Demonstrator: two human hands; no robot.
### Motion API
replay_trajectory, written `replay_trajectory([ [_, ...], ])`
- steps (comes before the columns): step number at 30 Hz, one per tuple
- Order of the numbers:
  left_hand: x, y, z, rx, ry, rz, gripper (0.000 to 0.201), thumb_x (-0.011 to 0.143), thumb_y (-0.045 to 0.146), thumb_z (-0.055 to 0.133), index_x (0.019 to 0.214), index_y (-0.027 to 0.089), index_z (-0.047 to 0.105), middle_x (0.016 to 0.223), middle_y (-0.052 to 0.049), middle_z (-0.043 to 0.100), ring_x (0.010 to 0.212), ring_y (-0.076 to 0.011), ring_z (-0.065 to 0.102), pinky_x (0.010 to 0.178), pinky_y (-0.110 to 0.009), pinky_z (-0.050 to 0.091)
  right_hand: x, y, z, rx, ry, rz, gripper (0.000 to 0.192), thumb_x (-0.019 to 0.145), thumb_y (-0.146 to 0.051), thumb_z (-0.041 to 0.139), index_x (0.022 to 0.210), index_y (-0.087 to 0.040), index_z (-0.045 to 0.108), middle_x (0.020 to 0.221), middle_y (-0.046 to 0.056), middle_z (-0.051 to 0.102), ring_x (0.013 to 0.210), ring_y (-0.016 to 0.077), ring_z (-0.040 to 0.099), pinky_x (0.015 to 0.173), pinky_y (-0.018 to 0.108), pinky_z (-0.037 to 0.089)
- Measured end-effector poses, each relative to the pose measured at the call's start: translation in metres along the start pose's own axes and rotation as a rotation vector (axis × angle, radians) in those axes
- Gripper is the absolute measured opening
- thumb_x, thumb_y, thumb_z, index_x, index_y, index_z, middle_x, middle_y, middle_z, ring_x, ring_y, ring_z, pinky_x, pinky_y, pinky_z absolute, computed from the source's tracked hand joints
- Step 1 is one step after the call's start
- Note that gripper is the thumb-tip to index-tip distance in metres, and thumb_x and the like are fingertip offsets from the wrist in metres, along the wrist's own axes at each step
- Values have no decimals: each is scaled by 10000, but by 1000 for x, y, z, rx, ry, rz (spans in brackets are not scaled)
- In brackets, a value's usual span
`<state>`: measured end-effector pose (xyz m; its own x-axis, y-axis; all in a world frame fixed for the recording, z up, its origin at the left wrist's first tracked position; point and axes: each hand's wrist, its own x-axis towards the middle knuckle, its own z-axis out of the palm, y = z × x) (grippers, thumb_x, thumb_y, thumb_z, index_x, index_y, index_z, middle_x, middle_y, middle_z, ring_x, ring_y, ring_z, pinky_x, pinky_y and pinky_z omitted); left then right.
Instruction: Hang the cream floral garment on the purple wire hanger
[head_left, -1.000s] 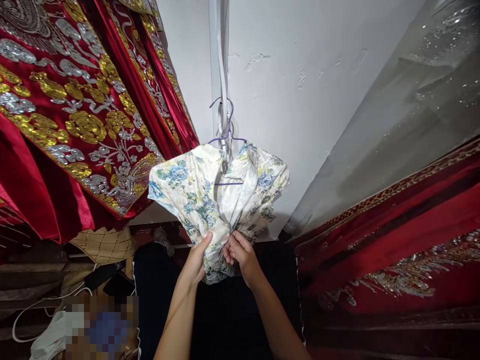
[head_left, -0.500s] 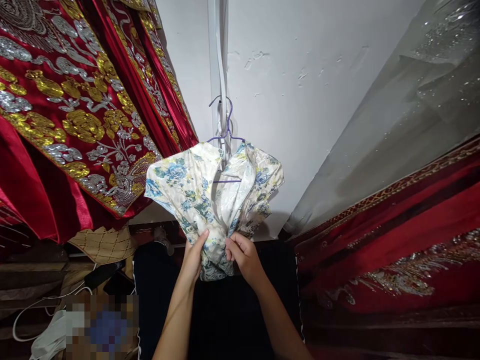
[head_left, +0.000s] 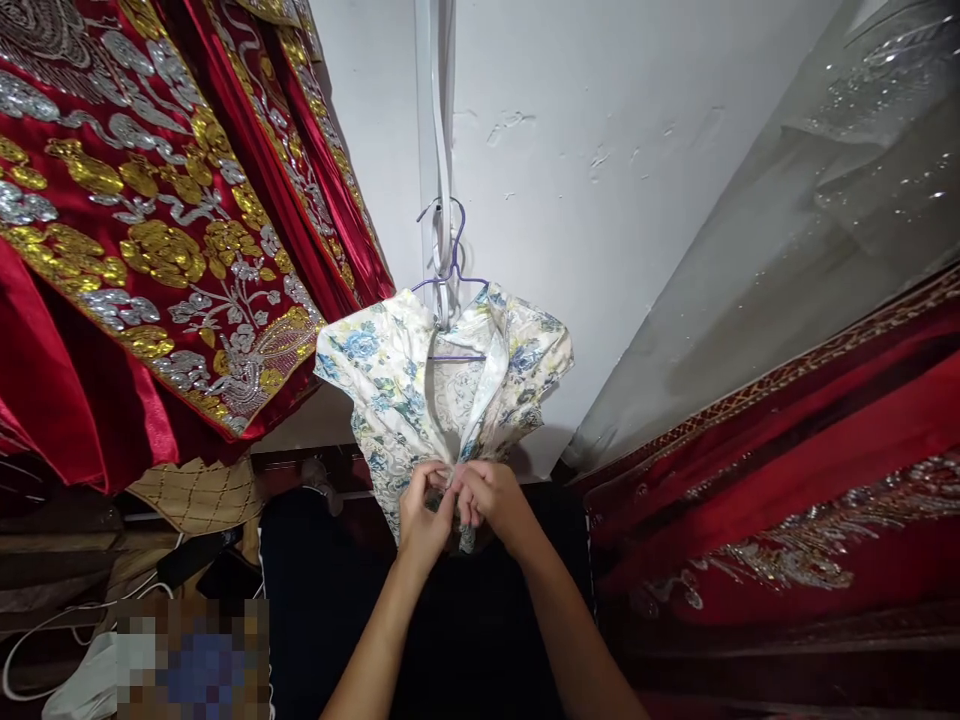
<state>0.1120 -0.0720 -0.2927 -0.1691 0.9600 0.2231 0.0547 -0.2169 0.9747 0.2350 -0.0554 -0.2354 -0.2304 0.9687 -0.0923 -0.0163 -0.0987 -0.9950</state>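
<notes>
— Hands first: where are they now?
— Left hand (head_left: 422, 518) and right hand (head_left: 491, 500) have come together, fingers closed and pinching the front of the floral blouse (head_left: 442, 385), knuckles touching. A second ago they gripped the bunched hem lower and further apart.
— And the blouse?
— It hangs on a purple hanger (head_left: 450, 270) against the white wall (head_left: 600, 200), now drawn narrower, between red embroidered garments (head_left: 150, 230).

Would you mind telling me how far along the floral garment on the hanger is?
Done: the floral garment hangs on the purple hanger. In hand: left hand and right hand pinch its front edges together. Left: the front above remains open.
</notes>
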Motion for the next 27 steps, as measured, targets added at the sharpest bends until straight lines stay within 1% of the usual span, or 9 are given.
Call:
replay_trajectory([
  [4,2,-12,1,2,-9,4,241,789,359,762,917,233,601,769,5,580,760,-187,581,789,-295,448,38,-69,-21,20,249,-207,383,875,-503,609,667,-181,615,414,-32,531,345,86,385,383,227,294],
  [7,2,-19,-1,63,-52,59,217,810,354,741,896,232,583,759,6,582,749,-188,591,784,-300,449,66,-132,-25,66,203,-375,346,867,-475,672,733,-158,639,486,-39,547,396,63,426,402,194,326],
  [10,7,-17,-9,151,-109,133,185,847,348,708,945,230,604,767,0,596,746,-187,593,774,-302,444,77,-167,-15,81,165,-493,321,923,-415,621,741,-151,638,498,-41,536,421,51,445,422,173,328],
  [13,22,5,-19,142,-182,168,319,898,353,669,1181,231,584,812,-14,646,794,-196,631,806,-310,459,70,-169,-2,48,95,-520,318,949,-394,587,749,-152,637,497,-33,556,410,52,439,431,176,331],
  [15,43,34,-23,114,-171,221,421,961,358,591,1350,229,498,808,-11,659,797,-191,647,827,-316,471,61,-161,3,24,94,-512,310,945,-386,592,743,-155,634,490,-32,557,407,56,438,437,180,335],
  [19,100,114,-23,157,9,595,456,1016,353,501,1452,230,457,841,-9,645,765,-160,635,764,-293,483,50,-156,5,-18,110,-518,314,947,-364,583,708,-162,618,475,-32,542,416,68,446,447,189,339],
  [21,125,147,-19,259,-7,733,398,1010,341,521,1390,222,539,946,-34,678,832,-160,646,797,-296,493,50,-157,3,-48,96,-572,322,946,-397,593,725,-165,624,479,-36,537,424,73,452,460,197,346],
  [23,141,168,-16,371,-42,835,253,1002,326,541,1171,188,669,965,-42,704,857,-158,652,817,-290,499,55,-155,-1,-85,96,-640,334,939,-451,608,762,-169,634,493,-41,530,443,81,459,472,208,346],
  [27,144,181,-16,487,-26,931,175,986,275,569,966,159,698,917,-31,728,860,-150,666,839,-285,502,75,-128,-11,-158,169,-651,338,928,-478,604,788,-173,646,523,-43,494,465,90,413,465,229,289],
])
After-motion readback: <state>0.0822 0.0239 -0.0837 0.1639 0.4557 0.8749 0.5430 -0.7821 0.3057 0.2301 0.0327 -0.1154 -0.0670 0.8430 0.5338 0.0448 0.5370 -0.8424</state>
